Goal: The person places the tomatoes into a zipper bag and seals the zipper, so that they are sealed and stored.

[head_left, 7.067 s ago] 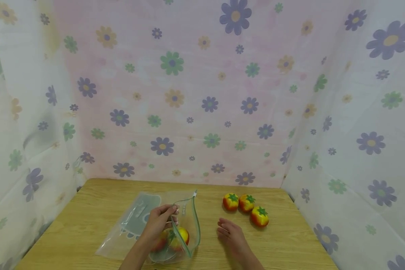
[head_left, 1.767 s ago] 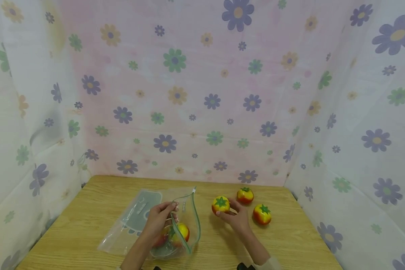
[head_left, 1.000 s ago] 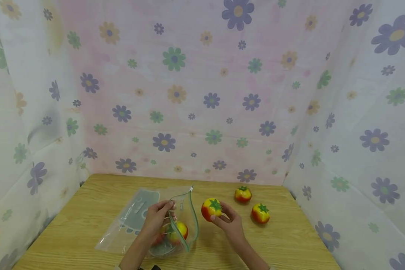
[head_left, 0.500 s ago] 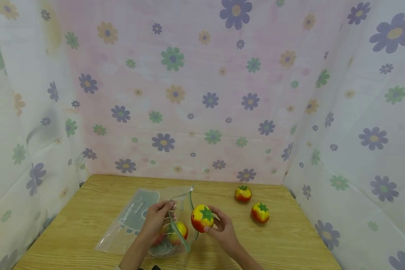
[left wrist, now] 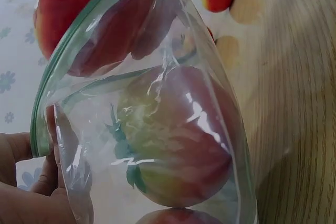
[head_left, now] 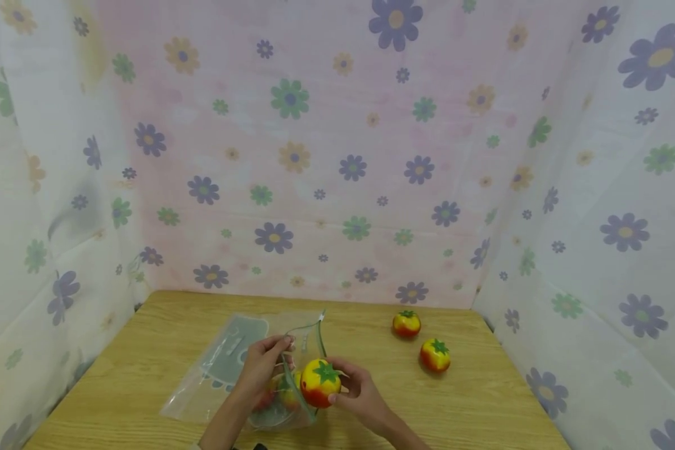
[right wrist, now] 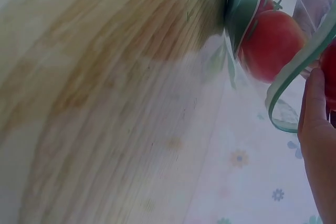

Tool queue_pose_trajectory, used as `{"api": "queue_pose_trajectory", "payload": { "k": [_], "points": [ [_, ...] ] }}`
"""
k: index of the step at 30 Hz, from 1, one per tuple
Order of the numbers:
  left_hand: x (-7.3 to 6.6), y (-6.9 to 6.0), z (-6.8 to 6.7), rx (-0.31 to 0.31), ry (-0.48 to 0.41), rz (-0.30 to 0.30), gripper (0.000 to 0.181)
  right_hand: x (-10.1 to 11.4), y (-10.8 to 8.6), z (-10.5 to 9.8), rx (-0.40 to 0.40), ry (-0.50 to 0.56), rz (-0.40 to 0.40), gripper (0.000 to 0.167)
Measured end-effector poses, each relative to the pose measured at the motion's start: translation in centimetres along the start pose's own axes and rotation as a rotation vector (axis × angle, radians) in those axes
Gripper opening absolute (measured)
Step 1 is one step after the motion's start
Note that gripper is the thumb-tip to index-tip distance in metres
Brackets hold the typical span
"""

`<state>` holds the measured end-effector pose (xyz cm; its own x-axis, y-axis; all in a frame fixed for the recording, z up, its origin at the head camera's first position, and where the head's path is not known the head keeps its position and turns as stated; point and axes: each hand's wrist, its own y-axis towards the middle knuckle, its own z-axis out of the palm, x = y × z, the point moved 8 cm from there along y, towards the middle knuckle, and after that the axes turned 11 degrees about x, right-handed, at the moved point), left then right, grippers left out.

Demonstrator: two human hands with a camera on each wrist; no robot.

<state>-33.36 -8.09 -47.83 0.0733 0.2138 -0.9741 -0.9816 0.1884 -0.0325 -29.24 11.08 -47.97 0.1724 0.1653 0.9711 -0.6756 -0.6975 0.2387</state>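
In the last half second your right hand [head_left: 360, 390] has come left and a little lower, bringing the held tomato [head_left: 320, 384] from beside the bag [head_left: 230, 350] to its green-edged mouth; that seems to put it on the point of going in. Your right hand is spread to the tomato's width, thumb on the near side, fingers round the far side, so it has a firm-looking hold. To its left, your left hand [head_left: 261, 362] has stayed put, nearly closed, pinching the edge of the mouth. Just right of that hand, two bagged tomatoes [left wrist: 178, 140] lie inside the film (the left wrist view shows one better than the head view does). Part of the held tomato shows through the film there, but you cannot tell how far past the zip it is. Beyond your right hand and to its right, the far tomato [head_left: 407, 324] and near tomato [head_left: 435, 356] rest on the table [head_left: 439, 412].
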Motion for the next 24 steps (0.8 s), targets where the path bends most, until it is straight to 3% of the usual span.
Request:
{"api": "queue_pose_trajectory", "payload": {
  "k": [17,24],
  "points": [
    [-0.1,0.3,0.0,0.008,-0.015,0.012,0.023,-1.1,1.3,1.1,0.039,-0.024,0.110,0.054],
    [-0.4,0.3,0.1,0.031,-0.003,0.028,0.026,-1.9,1.9,1.2,-0.009,-0.073,0.127,0.054]
  ]
}}
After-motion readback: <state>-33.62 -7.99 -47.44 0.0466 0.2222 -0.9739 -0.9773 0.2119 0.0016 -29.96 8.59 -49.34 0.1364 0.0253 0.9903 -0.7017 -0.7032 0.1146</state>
